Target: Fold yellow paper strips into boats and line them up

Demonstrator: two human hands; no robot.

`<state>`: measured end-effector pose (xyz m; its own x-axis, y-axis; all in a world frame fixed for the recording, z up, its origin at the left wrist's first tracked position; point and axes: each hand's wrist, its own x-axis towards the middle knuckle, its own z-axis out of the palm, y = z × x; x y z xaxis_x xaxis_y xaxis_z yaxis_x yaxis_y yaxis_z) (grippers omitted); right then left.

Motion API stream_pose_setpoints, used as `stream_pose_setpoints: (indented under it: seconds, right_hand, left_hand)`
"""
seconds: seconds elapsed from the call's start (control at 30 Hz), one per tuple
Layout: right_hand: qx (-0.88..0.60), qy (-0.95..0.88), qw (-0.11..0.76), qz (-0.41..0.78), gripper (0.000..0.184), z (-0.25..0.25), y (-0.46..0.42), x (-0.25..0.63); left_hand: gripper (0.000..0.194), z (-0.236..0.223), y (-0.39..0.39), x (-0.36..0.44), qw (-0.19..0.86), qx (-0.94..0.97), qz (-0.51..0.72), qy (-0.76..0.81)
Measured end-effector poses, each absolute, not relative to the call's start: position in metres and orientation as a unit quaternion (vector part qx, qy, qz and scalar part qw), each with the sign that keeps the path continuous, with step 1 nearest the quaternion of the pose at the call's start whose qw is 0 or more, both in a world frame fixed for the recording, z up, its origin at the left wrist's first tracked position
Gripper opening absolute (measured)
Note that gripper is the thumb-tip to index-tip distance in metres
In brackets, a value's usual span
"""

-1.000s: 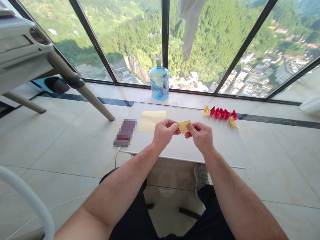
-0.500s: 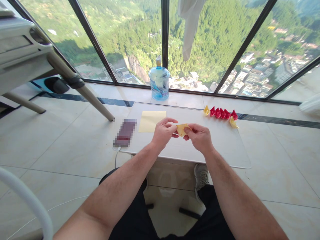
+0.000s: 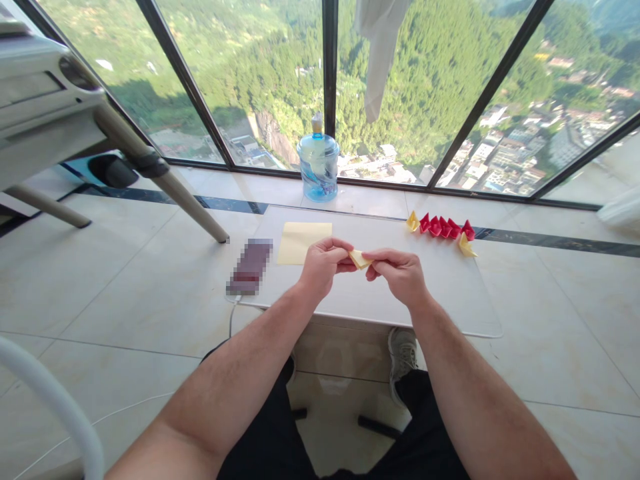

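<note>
White worktop [image 3: 440, 293] before you, a flat yellow sheet [image 3: 303, 241] near its far left corner; between far and near edges, your left hand [image 3: 326, 259] and right hand [image 3: 400, 270], each grip pinching one end of the small folded yellow paper [image 3: 359, 260]. Careful: uneven pulling could tear it or skew its creases.

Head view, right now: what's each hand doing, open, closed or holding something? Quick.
Left hand: closed, holding the left end of a small folded yellow paper.
Right hand: closed, holding the same paper's right end.
</note>
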<state>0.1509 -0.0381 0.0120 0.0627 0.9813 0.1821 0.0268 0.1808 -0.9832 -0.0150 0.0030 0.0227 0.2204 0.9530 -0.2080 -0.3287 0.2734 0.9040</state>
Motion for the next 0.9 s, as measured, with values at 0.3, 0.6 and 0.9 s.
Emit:
stream_pose_setpoints:
  seconds: [0.3,0.6,0.9]
  right_hand:
    - [-0.528,-0.520,0.544,0.395,0.032,0.011,-0.037,0.149]
    - [-0.570,-0.504,0.522,0.387,0.026,0.008,-0.034,0.151]
    - [-0.613,-0.543,0.479,0.316,0.019,0.010,-0.037,0.145]
  left_hand:
    - [0.034,0.021,0.003,-0.014,0.641,0.431,0.481,0.415]
    - [0.029,0.021,0.003,-0.014,0.661,0.407,0.477,0.413]
    - [0.026,0.013,0.008,-0.013,0.647,0.390,0.495,0.428]
